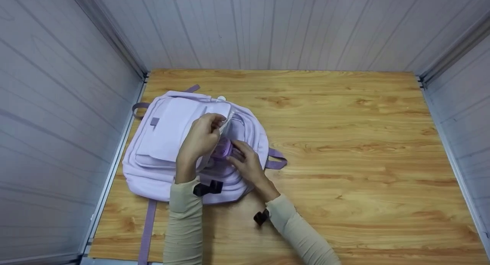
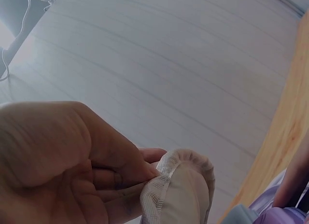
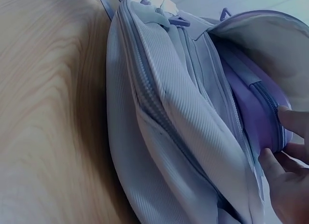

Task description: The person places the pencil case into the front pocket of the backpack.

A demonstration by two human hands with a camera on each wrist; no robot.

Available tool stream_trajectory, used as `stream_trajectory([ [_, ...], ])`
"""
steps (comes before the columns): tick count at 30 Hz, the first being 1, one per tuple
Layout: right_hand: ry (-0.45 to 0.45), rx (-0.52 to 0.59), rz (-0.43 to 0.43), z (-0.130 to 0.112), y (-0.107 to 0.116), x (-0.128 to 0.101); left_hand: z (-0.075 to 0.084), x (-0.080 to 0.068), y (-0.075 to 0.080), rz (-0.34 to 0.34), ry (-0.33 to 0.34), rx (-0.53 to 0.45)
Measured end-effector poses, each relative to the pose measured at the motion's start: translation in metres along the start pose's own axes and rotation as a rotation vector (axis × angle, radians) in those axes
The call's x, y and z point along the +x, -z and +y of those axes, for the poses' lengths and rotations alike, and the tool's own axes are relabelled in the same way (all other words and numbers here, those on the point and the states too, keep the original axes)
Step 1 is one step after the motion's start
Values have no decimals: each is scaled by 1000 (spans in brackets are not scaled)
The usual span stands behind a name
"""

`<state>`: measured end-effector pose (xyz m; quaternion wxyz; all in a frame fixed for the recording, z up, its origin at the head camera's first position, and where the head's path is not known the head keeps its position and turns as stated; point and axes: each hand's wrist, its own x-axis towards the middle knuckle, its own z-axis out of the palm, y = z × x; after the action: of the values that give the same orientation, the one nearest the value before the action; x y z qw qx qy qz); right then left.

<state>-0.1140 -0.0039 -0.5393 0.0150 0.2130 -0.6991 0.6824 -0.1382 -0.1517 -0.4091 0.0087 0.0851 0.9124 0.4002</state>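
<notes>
A pale lilac backpack (image 1: 168, 142) lies flat on the left part of a wooden table (image 1: 344, 150). My left hand (image 1: 201, 136) pinches the edge of the front pocket flap (image 2: 181, 185) and holds it lifted. My right hand (image 1: 245, 161) grips a small purple zipped pouch (image 1: 223, 148) at the mouth of that pocket; the fingertips (image 3: 277, 161) lie on the pouch (image 3: 256, 108), which sits partly inside the backpack (image 3: 164, 113). How deep the pouch reaches is hidden by the flap.
Grey panelled walls (image 1: 57, 123) close in the table on the left, back and right. Purple straps (image 1: 147, 226) trail from the backpack toward the front edge, and one strap loop (image 1: 276, 159) sticks out on its right. Bare wood spreads across the table's right half.
</notes>
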Motion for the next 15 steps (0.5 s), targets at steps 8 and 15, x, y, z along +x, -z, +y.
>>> stream_trajectory([
  [8, -7, 47, -14, 2, -7, 4, -1, 1, -2, 6, 1, -6],
  [15, -26, 80, -24, 5, -11, 7, -1, -1, -2, 10, 3, -14],
])
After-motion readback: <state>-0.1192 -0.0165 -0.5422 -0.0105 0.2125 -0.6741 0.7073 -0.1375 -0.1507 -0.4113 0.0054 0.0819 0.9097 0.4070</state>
